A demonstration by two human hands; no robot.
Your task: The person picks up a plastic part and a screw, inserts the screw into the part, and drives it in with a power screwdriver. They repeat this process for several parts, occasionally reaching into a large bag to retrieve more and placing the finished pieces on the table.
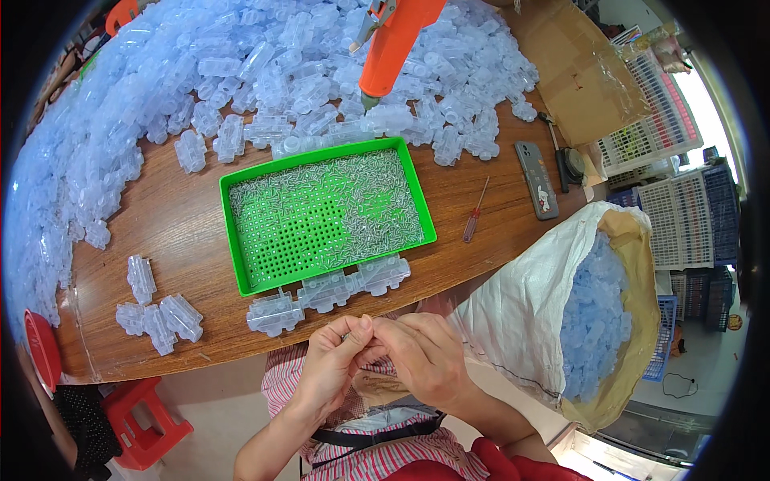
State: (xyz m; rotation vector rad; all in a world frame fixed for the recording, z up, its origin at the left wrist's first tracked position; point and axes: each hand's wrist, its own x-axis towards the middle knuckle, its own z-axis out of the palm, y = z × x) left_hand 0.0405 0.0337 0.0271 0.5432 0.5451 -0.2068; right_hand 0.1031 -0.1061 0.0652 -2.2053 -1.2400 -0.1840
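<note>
From the head camera, the left hand and the right hand are meeting just below the table edge, fingertips pressed together and pinching something too small to make out, perhaps one of the small metal pins. The green tray of such pins is lying just beyond, with three clear plastic parts lined up along its near edge. To do this well, I judge the fingers should be keeping the piece steady and close over the lap, so nothing is dropping.
</note>
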